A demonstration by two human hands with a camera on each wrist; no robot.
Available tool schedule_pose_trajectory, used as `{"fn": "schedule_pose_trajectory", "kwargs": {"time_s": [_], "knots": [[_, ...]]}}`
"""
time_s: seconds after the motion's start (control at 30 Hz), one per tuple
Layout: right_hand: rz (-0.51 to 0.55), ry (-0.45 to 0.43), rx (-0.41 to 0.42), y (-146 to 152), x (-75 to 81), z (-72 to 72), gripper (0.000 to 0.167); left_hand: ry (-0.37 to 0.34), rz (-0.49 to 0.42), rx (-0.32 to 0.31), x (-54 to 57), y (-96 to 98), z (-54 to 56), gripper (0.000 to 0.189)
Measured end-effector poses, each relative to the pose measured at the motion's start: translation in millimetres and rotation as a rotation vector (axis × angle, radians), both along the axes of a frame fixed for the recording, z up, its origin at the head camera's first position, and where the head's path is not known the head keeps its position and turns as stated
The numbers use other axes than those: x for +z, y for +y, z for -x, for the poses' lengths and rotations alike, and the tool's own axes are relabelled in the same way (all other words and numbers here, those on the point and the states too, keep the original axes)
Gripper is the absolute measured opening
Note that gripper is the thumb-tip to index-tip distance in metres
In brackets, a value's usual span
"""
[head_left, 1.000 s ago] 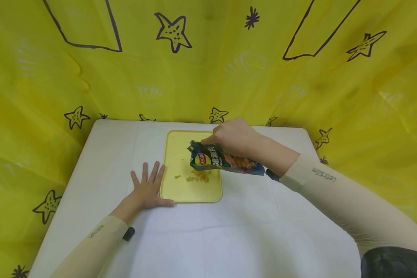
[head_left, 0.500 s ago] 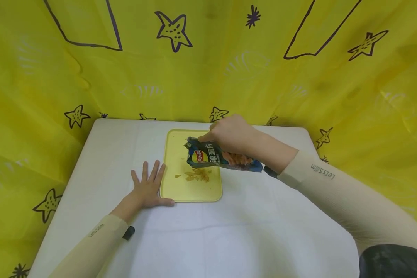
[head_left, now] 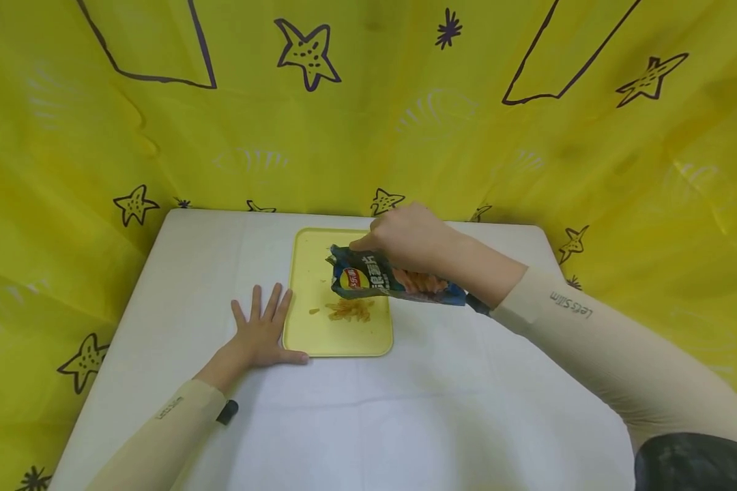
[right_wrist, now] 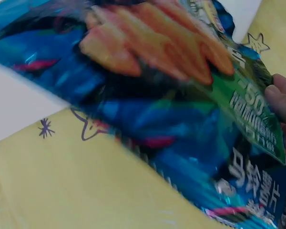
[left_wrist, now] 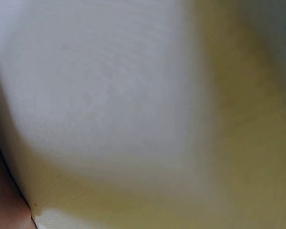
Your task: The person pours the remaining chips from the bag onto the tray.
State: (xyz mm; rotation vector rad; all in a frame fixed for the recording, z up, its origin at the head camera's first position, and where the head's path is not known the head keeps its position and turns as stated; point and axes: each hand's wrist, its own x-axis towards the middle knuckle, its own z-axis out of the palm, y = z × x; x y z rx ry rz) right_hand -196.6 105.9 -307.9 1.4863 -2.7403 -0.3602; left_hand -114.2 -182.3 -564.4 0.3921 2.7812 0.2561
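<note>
My right hand (head_left: 408, 233) grips a blue and dark-green bag of potato chips (head_left: 399, 281) by its upper edge, holding it sideways over a yellow tray (head_left: 338, 343). The bag's left end is open and hangs above the tray's middle. Below it, a small heap of chips (head_left: 351, 310) lies on the tray, with a few crumbs to its left. My left hand (head_left: 261, 337) rests flat with fingers spread, its fingertips and thumb at the tray's left edge and lower corner. In the right wrist view the chip bag (right_wrist: 148, 90) fills most of the picture, with fingers (right_wrist: 282, 98) at its right side.
The tray lies on a table under a white cloth (head_left: 442, 409). A yellow curtain (head_left: 368, 123) with drawn stars hangs behind the table and at both sides. The left wrist view is mostly blurred sleeve and cloth.
The bag and right hand have shifted slightly left, rising a little and then dipping again. More chips lie in the heap on the tray. The left hand has stayed in place.
</note>
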Motion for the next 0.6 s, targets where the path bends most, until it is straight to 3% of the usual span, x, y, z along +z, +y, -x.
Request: {"fn": "schedule_pose_trajectory", "kwargs": {"time_s": [0.6], "knots": [[-0.014,-0.005,-0.001,-1.2,3.0,1.5,0.058,0.002,-0.020,0.002,4.5,1.3,-1.9,0.144]]}}
